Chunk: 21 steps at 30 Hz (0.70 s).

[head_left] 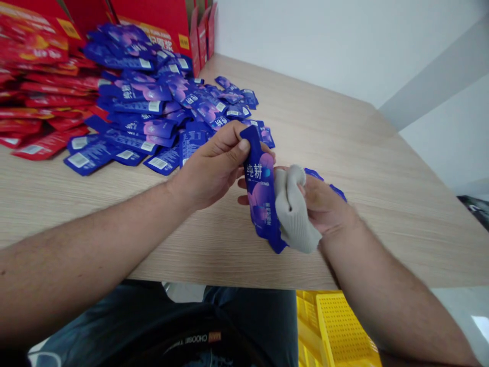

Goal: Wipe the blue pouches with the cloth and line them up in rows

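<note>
My left hand pinches the upper left edge of a blue pouch with pink and purple shapes and white lettering. It is held upright above the table's front part. A folded light grey knitted cloth is gripped in my right hand and lies against the pouch's right side. Some fingers of that hand reach behind the pouch, so their hold there is partly hidden. More blue pouches show behind my right hand, on the table, mostly covered.
A loose heap of blue pouches spreads over the table's back left, beside stacked red pouches. Red printed boxes stand behind them against the white wall. A yellow plastic crate sits below the table's front edge.
</note>
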Each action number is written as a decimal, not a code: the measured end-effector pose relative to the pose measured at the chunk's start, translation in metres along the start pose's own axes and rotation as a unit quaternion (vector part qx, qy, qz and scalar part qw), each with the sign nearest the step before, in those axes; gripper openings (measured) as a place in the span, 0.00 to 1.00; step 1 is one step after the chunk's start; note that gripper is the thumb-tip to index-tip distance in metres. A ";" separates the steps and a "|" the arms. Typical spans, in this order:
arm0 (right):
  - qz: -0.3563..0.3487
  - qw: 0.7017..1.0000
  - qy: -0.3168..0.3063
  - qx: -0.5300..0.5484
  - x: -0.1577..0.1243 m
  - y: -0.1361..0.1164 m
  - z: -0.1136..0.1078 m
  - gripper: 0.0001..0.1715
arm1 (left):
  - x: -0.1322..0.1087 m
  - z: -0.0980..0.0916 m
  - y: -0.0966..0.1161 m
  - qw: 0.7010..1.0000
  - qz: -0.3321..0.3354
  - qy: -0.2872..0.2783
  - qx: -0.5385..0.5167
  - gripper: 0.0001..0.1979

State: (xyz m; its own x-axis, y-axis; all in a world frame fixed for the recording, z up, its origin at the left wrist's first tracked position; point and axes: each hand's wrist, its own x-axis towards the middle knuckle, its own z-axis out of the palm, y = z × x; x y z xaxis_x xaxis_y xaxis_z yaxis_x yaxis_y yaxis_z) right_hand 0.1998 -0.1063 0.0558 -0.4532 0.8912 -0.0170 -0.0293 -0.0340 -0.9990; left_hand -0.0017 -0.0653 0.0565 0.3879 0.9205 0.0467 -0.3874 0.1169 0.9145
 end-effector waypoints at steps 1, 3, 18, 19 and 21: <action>0.018 0.999 -0.026 0.023 0.000 0.003 0.004 0.33 | 0.000 0.000 -0.001 1.000 0.005 -0.009 0.000 0.08; 0.058 0.991 -0.075 0.092 0.001 0.007 0.011 0.32 | -0.001 -0.001 -0.005 0.998 0.019 -0.053 -0.009 0.09; 0.067 0.985 0.149 0.056 0.006 0.007 0.002 0.33 | 0.009 -0.007 -0.018 0.999 -0.012 0.034 0.002 0.11; 0.066 0.984 0.158 0.052 0.006 0.007 0.001 0.33 | 0.009 -0.007 -0.017 1.000 -0.012 0.027 0.001 0.12; 0.070 0.983 0.166 0.039 0.006 0.007 0.000 0.33 | 0.009 -0.008 -0.018 1.000 -0.008 0.015 0.015 0.10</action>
State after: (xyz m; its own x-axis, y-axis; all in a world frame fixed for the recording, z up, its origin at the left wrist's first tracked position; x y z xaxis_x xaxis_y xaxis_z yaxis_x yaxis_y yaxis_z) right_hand 0.1963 -0.1011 0.0484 -0.1431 0.9733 -0.1797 -0.0615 -0.1900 -0.9799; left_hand 0.0020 -0.0559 0.0377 0.3690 0.9292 0.0195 -0.3563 0.1220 0.9264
